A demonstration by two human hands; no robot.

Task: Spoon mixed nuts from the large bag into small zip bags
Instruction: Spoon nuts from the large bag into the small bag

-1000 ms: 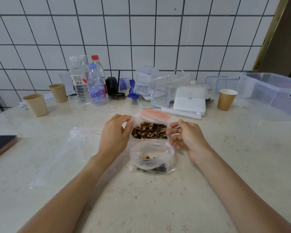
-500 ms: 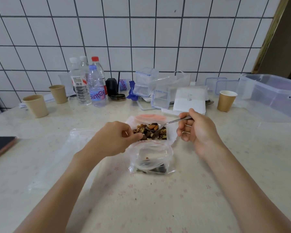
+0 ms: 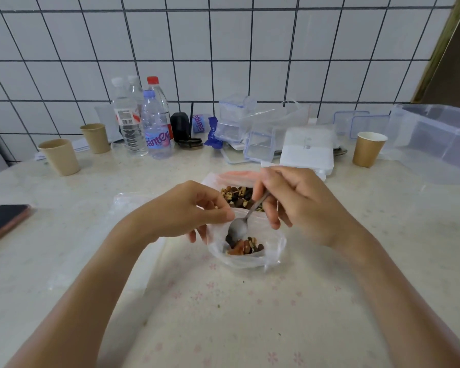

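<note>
At frame centre, a spoon is gripped by the right hand, bowl tipped into a small bag. The bag's rim is pinched by the left hand.

A wall of white square tiles with dark grout runs behind a pale, marbled table scattered with small pink flower prints. A brown door frame stands at the wall's right end. Soft, even light falls throughout.
</note>
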